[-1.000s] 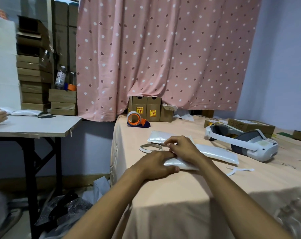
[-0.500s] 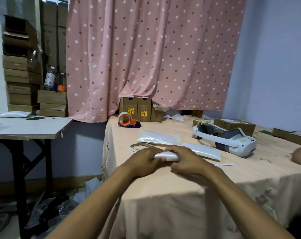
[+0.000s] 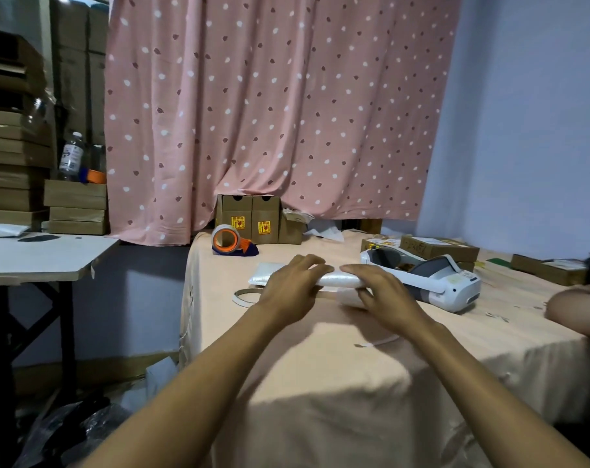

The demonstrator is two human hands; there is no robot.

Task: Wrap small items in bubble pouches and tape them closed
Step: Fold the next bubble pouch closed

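Observation:
A white bubble pouch (image 3: 337, 278) rolled into a tube is lifted a little above the cloth-covered table (image 3: 320, 359). My left hand (image 3: 288, 287) grips its left end and my right hand (image 3: 383, 292) grips its right end, fingers curled over the top. What is inside the roll is hidden. More flat white pouches (image 3: 265, 276) lie on the cloth behind my left hand. An orange tape dispenser (image 3: 231, 241) stands further back on the left.
A spent tape ring (image 3: 244, 296) lies left of my hands. A white headset (image 3: 432, 282) sits to the right, with brown boxes (image 3: 438, 246) behind it. Another person's arm (image 3: 573, 310) rests at the right edge. A side table (image 3: 40, 258) stands left, stacked cartons beyond.
The pouch went from lying pressed on the cloth to being rolled up and raised in both hands. My view has swung left and the other person's arm has come into sight.

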